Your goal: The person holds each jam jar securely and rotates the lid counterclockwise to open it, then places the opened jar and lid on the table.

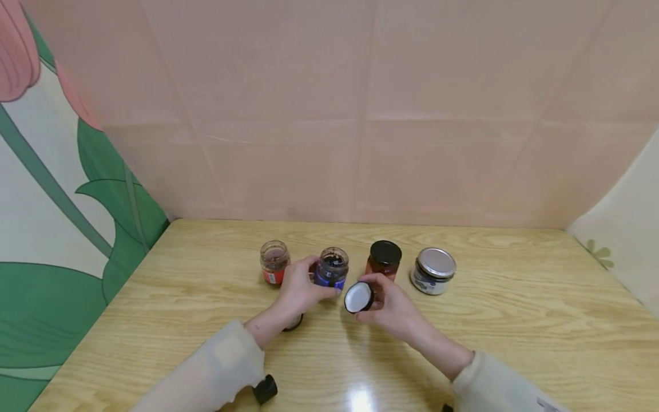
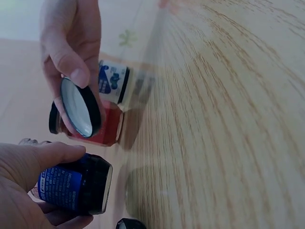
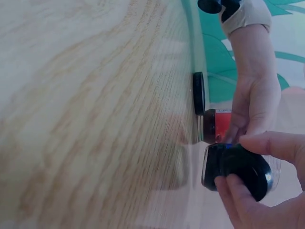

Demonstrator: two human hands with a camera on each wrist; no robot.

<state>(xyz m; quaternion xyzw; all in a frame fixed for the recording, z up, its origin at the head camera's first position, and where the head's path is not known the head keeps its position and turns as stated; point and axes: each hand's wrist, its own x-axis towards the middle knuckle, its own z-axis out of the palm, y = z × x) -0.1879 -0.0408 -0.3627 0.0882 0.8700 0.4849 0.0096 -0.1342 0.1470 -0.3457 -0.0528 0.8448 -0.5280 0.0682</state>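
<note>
My left hand [image 1: 309, 283] grips a small open jar with a blue label [image 1: 332, 269] that stands on the wooden table [image 1: 515, 320]. Thumb and fingers curl round the blue-label jar [image 2: 71, 183] in the left wrist view. Just right of it, my right hand [image 1: 369, 293] pinches a black lid with a white inside [image 1: 358, 297], tilted and lifted off the jar. The right wrist view shows the lid's [image 3: 240, 169] black outer side between thumb and fingers.
An open red-label jar [image 1: 274, 262] stands left of the held one. To the right are a red jar with a black lid [image 1: 384, 257] and a silver-lidded jar [image 1: 433, 270]. A loose black lid [image 1: 293, 323] lies under my left wrist. A pink wall closes the back.
</note>
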